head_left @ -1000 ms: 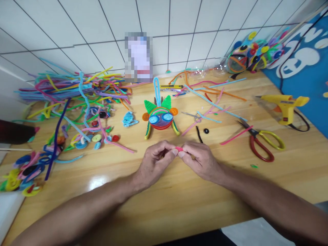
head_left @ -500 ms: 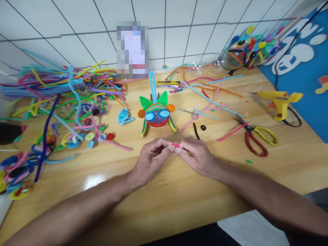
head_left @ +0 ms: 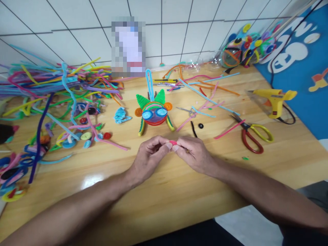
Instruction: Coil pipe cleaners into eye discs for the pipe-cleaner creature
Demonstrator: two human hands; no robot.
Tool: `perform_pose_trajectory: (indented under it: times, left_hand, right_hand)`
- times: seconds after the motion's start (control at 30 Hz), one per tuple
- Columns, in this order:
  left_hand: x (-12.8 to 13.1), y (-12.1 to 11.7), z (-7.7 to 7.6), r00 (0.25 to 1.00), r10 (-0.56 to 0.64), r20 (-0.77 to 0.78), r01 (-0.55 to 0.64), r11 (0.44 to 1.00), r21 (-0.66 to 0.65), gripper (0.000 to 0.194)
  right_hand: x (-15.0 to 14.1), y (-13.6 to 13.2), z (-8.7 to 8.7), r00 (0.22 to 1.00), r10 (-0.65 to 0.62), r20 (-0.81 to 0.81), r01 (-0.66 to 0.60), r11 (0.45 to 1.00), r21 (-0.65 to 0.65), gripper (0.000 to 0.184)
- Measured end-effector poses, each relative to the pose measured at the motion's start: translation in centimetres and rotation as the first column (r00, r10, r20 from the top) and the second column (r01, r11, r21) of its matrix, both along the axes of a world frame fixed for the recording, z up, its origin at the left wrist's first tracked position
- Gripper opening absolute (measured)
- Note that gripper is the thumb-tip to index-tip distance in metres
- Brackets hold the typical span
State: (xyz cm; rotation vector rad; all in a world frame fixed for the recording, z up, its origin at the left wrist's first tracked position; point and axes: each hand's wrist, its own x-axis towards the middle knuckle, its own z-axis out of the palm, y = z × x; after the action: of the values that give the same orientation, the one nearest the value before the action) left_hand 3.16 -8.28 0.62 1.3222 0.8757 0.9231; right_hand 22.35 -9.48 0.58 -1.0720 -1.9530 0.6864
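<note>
A small piece of red-pink pipe cleaner (head_left: pixel 173 142) is pinched between the fingertips of both hands, over the middle of the table. My left hand (head_left: pixel 151 157) grips its left end and my right hand (head_left: pixel 193 153) its right end; the fingers partly cover it. Just beyond stands a pipe cleaner figure (head_left: pixel 154 116) with green pointed ears, blue oval eyes, orange coils at the sides and a tall light-blue loop on top. A short black pipe cleaner (head_left: pixel 194 129) and a round black coil (head_left: pixel 201 126) lie near my right hand.
Scissors (head_left: pixel 252 135) with red and yellow handles lie at right, with a yellow glue gun (head_left: pixel 275 100) behind. Pipe cleaners (head_left: pixel 51 82) are heaped at left above coiled shapes. A blue bundle (head_left: pixel 121 115) lies left of the figure; a yellow cutter (head_left: pixel 166 81) lies behind it.
The whole view has shifted slightly, so things on the table appear a little further left. Both hands keep their pinch on the red-pink piece, with only slight finger movement.
</note>
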Motion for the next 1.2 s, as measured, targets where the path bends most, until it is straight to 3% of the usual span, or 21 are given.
perform_pose_trajectory:
  times: [0.73, 1.2]
  left_hand:
    - [-0.01, 0.26, -0.30, 0.996, -0.044, 0.082, 0.050, 0.996, -0.072, 0.025]
    - [0.04, 0.36, -0.53, 0.994, -0.060, 0.088, 0.064, 0.997, -0.048, 0.025]
  right_hand:
    - [0.39, -0.09, -0.64, 0.999, 0.008, 0.049, -0.005, 0.998, -0.065, 0.031]
    - [0.45, -0.14, -0.57, 0.996, 0.003, 0.091, 0.007, 0.995, -0.104, 0.031]
